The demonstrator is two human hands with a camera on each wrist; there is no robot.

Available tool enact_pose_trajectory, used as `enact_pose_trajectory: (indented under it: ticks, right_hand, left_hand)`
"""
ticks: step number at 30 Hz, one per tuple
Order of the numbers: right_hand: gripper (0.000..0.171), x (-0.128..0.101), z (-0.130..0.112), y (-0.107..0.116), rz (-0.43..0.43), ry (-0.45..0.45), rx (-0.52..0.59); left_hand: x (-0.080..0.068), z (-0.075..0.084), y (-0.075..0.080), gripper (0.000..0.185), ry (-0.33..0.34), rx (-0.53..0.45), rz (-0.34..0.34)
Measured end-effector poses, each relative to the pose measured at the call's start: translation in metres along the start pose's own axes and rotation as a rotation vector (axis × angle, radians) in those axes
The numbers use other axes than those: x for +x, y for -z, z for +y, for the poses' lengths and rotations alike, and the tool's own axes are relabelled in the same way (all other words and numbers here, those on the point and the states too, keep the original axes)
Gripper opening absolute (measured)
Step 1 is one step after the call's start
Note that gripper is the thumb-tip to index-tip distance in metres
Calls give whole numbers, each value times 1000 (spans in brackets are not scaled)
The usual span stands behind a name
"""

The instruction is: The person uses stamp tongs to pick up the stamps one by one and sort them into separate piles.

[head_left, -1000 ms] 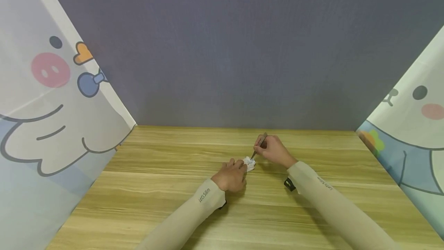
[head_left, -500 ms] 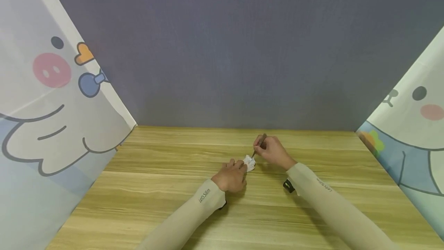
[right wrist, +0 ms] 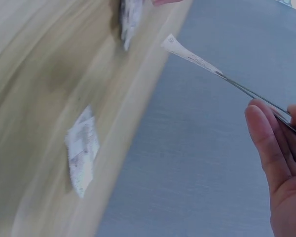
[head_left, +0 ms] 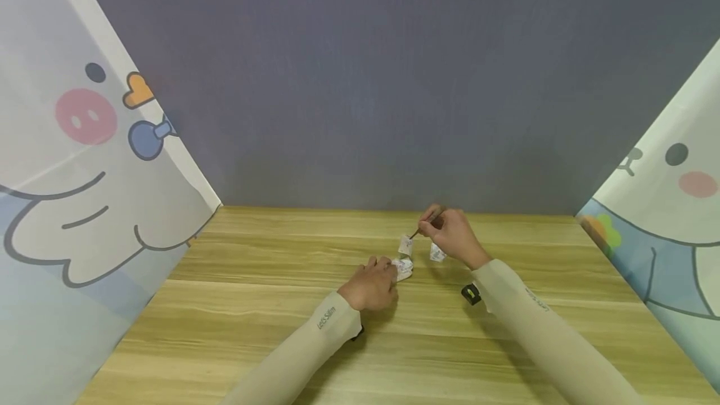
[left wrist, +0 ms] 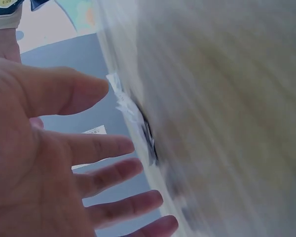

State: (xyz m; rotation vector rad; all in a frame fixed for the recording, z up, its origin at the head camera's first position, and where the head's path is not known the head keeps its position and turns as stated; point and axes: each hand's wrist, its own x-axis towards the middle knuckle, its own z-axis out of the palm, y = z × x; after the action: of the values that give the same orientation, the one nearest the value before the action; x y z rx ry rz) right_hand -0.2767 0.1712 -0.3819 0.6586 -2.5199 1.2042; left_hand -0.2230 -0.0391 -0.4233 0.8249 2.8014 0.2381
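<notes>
A small pile of white paper packets (head_left: 404,268) lies on the wooden table (head_left: 270,305). My left hand (head_left: 385,266) rests beside it, fingers spread and straight (left wrist: 113,147), thumb near the pile (left wrist: 133,116). My right hand (head_left: 434,224) pinches thin metal tweezers (head_left: 420,230), and their tips grip one white packet (head_left: 405,244) held above the table just beyond the pile. The right wrist view shows the tweezers (right wrist: 251,92) clamping that packet (right wrist: 185,52) by its edge. Another packet (head_left: 437,253) lies flat on the table under my right hand, and it also shows in the right wrist view (right wrist: 82,150).
A grey wall (head_left: 382,80) closes the back of the table. Cartoon-print curtains hang at the left (head_left: 84,174) and right (head_left: 669,205). A black wrist-camera mount (head_left: 469,294) sits on my right forearm.
My right hand has lifted one packet from the pile with the tweezers and moved up and right. A separate packet now shows on the table below it. My left hand barely moved.
</notes>
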Motion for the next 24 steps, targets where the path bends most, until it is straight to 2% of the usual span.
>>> enact_pose_trajectory:
  ticks: [5, 12, 18, 24]
  right_hand:
    - [4, 4, -4, -4, 40, 27, 35]
    - [5, 9, -6, -19, 47, 58, 72]
    - [5, 16, -9, -37, 18, 43, 128]
    - [5, 28, -11, -60, -51, 33, 135]
  left_hand:
    - [-5, -7, 4, 48, 24, -41, 21]
    - [-16, -21, 8, 50, 57, -47, 57]
    - [-26, -34, 12, 52, 86, -59, 73]
    - [-35, -45, 15, 54, 134, -53, 78]
